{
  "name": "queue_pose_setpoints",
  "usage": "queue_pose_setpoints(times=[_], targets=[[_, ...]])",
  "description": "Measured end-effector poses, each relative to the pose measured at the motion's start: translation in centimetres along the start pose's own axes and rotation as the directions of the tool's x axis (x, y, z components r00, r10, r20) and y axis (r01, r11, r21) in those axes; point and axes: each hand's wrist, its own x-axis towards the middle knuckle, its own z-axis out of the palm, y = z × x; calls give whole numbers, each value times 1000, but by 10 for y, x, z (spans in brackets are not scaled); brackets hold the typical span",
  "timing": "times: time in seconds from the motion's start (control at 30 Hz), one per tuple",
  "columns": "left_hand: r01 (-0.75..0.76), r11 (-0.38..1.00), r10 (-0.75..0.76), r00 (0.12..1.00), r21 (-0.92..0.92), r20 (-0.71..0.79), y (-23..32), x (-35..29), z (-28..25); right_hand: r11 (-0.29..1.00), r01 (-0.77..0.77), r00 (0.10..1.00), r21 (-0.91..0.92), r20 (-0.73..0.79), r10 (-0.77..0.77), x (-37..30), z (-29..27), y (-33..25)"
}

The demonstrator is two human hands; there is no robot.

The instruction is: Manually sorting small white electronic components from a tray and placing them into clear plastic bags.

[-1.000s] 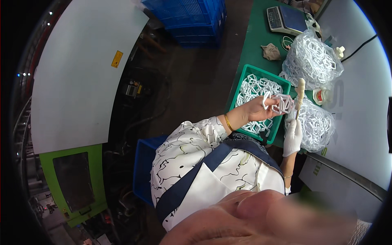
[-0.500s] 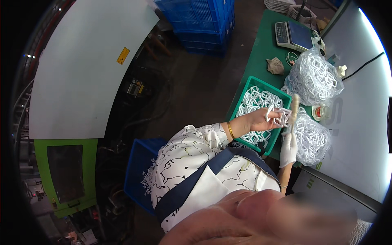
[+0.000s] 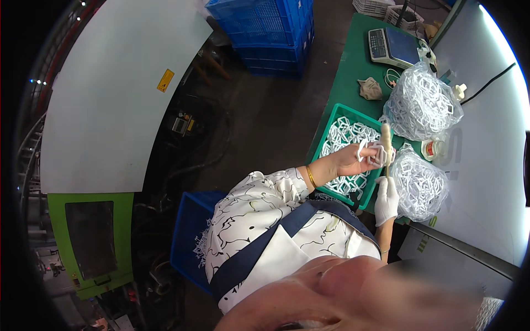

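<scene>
Right of the picture's centre, our left hand [image 3: 348, 161] is grasping white links [image 3: 377, 156] and our gloved right hand [image 3: 386, 199] is gripping a pale-tipped stick [image 3: 386, 137]; ideally, we are holding both steady.

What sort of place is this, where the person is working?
Probably a factory workshop: a large machine, stacked blue crates, and a green tray of small white parts on the workbench suggest it.
</scene>
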Motion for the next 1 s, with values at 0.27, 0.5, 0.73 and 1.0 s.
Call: queue_pose_setpoints(times=[0.27,0.5,0.73,1.0], targets=[[0,1000,0,1000,-19,2,-1,-3,-3,983,104,978,152,-196,-73,8,-5,31],[19,997,-21,999,-73,-24,-6,3,2,970,75,979,233,-204,-27,-1,0,30],[-29,975,42,998,-221,54,16,0,17,930,94,970,354,-244,-5,4,-8,15],[5,976,17,995,-216,101,15,3,14,914,-22,969,404,-218,119,-3,-15,13]])
